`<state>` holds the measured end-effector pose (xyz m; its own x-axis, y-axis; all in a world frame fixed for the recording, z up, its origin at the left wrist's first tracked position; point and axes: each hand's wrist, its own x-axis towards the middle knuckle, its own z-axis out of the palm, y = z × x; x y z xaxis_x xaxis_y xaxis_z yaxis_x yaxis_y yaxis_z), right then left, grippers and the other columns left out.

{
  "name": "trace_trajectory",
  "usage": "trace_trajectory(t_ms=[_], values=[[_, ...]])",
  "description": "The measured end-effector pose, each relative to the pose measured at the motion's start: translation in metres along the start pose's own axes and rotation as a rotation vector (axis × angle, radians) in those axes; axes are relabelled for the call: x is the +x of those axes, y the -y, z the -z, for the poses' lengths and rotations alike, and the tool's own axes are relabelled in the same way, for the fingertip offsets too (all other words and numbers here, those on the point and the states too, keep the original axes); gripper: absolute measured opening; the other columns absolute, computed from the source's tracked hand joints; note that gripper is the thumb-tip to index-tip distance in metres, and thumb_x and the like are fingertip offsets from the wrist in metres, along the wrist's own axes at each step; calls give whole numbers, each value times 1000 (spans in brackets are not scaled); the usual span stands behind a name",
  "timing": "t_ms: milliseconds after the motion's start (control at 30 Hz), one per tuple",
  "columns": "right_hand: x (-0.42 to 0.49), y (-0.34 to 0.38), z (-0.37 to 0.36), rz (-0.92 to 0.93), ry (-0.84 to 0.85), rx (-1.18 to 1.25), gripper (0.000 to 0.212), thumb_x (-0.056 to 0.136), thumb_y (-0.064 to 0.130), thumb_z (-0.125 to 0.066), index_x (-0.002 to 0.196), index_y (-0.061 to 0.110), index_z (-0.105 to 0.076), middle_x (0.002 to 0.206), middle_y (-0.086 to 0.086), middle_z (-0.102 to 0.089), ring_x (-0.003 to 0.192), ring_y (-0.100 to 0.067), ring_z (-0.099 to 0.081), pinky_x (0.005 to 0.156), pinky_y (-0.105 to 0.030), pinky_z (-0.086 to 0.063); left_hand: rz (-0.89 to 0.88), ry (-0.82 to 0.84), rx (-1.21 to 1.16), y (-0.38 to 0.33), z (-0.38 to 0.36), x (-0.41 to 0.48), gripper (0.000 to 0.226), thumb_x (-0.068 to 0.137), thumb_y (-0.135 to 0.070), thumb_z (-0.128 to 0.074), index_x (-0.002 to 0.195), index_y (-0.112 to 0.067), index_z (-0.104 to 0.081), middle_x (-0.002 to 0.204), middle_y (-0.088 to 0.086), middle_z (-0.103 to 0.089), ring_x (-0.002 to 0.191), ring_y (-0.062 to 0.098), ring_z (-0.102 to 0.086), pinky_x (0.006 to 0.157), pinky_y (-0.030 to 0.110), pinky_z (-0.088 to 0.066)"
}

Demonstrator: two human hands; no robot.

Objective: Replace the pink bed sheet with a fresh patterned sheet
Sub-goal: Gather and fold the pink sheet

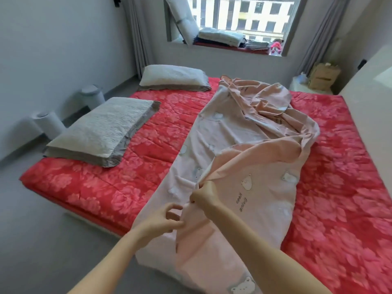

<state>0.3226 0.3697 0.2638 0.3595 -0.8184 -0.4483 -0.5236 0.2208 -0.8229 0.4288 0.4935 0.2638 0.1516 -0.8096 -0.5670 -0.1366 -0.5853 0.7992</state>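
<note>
A pale pink sheet [237, 136] printed with small bears lies bunched in a long strip down the middle of a low bed. Under it spreads a red floral quilted cover [339, 177]. My right hand [204, 197] grips a gathered fold of the pink sheet near the bed's front edge. My left hand [167, 219] is just left of it, fingers curled and pinching the sheet's edge. The sheet's near end hangs over the front of the bed toward me.
Two grey pillows [99, 132] [174, 78] lie on the bed's left side. Folded linens [220, 37] are stacked on the window sill at the back. Two white cylinders [49, 124] stand on the floor at left. A cardboard box [324, 76] sits at back right.
</note>
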Motion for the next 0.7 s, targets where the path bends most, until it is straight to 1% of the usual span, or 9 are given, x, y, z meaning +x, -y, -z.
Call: trace_trajectory(t_ms=[67, 167, 233, 300, 400, 567, 600, 633, 700], values=[[8, -19, -32, -64, -25, -56, 25, 74, -5, -55, 62, 11, -40, 62, -3, -41, 52, -12, -41, 44, -20, -32, 75, -4, -121, 32, 9, 3, 53, 68, -19, -70, 118, -22, -55, 106, 5, -69, 97, 16, -66, 86, 31, -51], [23, -41, -50, -132, -88, -104, 17, 75, -3, -55, 66, 9, -45, 64, -5, -46, 55, -16, -46, 45, -21, -34, 116, -113, -224, 57, 14, 14, 39, 78, -2, -55, 115, -14, -56, 105, 7, -69, 92, 18, -66, 82, 31, -52], [31, -46, -48, -159, -117, -185, 4, 73, 2, -55, 75, 5, -54, 69, -7, -53, 63, -23, -53, 52, -24, -38, 141, -187, -232, 62, 22, 20, 33, 85, 5, -47, 112, -11, -58, 102, 7, -69, 89, 18, -65, 79, 29, -51], [44, -50, -40, -184, -124, -246, 13, 71, 6, -55, 83, 4, -60, 74, -10, -59, 69, -27, -56, 54, -26, -39, 154, -251, -229, 67, 40, 30, 31, 86, 5, -43, 109, -10, -58, 100, 7, -68, 87, 18, -64, 78, 29, -50], [61, -55, -10, -249, -137, -340, 18, 67, 4, -56, 83, 4, -64, 71, -11, -58, 68, -28, -56, 58, -28, -43, 148, -335, -206, 65, 69, 48, 28, 87, 5, -41, 105, -9, -58, 97, 9, -67, 83, 20, -64, 78, 32, -50], [87, -85, 61, -488, -209, -683, 4, 74, 4, -56, 72, 6, -57, 74, -7, -56, 73, -27, -56, 59, -27, -41, 129, -380, -113, 44, 108, 92, 24, 88, 4, -42, 103, -8, -57, 94, 10, -65, 77, 20, -60, 67, 27, -45], [88, -92, 71, -544, -237, -753, 8, 77, 3, -53, 77, 7, -60, 79, -7, -57, 77, -26, -57, 61, -28, -41, 120, -386, -95, 39, 113, 100, 24, 88, 3, -44, 104, -8, -57, 95, 11, -65, 76, 20, -59, 66, 27, -44], [89, -98, 79, -598, -268, -812, 17, 82, 3, -51, 90, 9, -64, 91, -7, -60, 86, -25, -60, 65, -29, -43, 111, -393, -80, 34, 119, 108, 23, 87, 3, -46, 104, -8, -57, 96, 12, -65, 75, 20, -59, 64, 27, -44], [96, -103, 87, -668, -312, -941, 29, 90, 7, -46, 114, 13, -61, 119, -6, -58, 108, -23, -57, 84, -30, -47, 91, -406, -51, 24, 130, 125, 23, 86, 4, -49, 104, -7, -59, 95, 12, -66, 71, 18, -58, 61, 26, -43]])
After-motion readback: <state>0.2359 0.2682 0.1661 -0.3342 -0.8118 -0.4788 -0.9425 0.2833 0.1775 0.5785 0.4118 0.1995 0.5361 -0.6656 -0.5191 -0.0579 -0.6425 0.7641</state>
